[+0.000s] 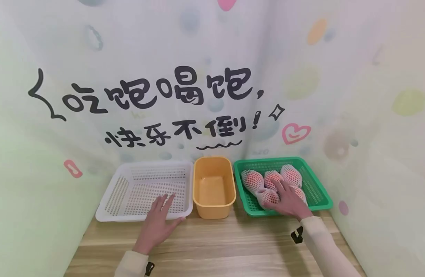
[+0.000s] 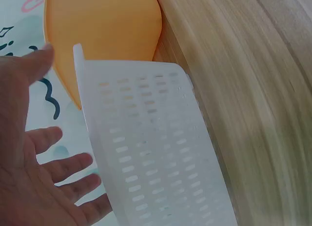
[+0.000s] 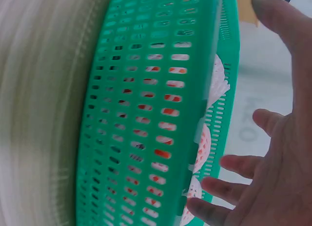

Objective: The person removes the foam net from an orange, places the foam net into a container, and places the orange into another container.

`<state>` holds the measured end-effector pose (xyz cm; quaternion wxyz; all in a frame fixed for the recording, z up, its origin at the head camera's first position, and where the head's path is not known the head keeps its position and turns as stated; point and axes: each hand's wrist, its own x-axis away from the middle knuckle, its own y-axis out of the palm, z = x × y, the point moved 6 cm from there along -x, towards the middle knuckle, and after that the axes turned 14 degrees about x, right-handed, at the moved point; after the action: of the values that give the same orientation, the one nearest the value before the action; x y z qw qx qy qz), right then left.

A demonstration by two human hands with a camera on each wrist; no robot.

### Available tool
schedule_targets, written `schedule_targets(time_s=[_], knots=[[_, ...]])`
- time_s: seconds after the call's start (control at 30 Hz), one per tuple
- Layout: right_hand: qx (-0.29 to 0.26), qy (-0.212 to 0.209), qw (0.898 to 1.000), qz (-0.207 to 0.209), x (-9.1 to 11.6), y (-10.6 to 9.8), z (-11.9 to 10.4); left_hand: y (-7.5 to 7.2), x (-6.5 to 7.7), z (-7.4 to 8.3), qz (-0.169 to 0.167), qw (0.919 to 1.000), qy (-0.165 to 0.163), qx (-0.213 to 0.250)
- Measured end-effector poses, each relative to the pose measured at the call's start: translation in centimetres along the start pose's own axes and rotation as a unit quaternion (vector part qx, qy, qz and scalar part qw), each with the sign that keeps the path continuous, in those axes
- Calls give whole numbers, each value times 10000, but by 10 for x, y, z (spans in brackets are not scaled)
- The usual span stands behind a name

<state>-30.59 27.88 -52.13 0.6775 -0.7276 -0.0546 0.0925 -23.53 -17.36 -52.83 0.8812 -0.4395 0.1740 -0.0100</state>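
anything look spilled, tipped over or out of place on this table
Nothing stands out. The white basket, orange bin and green basket stand upright in a row, and the net-wrapped items lie inside the green one, with none visible on the table. Any damage underneath their wrapping can't be seen.

Five pinkish-red fruits [image 1: 252, 180], each sleeved in white foam netting, crowd together in a green basket [image 1: 314, 188] on the wooden tabletop [image 1: 212, 246]. One leans at the left, its lower end meeting another near the front rim; a third lies mid-basket, with two more toward the right, the nearer partly hidden. The basket, shallow and rectangular, stands upright with slotted walls. At the far left, a white basket [image 1: 137, 196] of similar shape sits upright, its floor and sides perforated throughout.
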Motion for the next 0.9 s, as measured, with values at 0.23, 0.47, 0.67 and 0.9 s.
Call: schedule_targets(time_s=[0.23,0.47,0.67,0.9], knots=[[-102,-227,9992,-311,-17,2,-6,5,3,2,27,9998,199,0],[-229,-156,9963,-816,-25,14,-8,7,2,4,182,9985,508,-121],[-192,147,9920,-1237,-26,27,-8,11,4,4,140,9991,378,-154],[-182,267,9920,-1218,-28,31,-7,14,2,1,130,9997,209,-9]])
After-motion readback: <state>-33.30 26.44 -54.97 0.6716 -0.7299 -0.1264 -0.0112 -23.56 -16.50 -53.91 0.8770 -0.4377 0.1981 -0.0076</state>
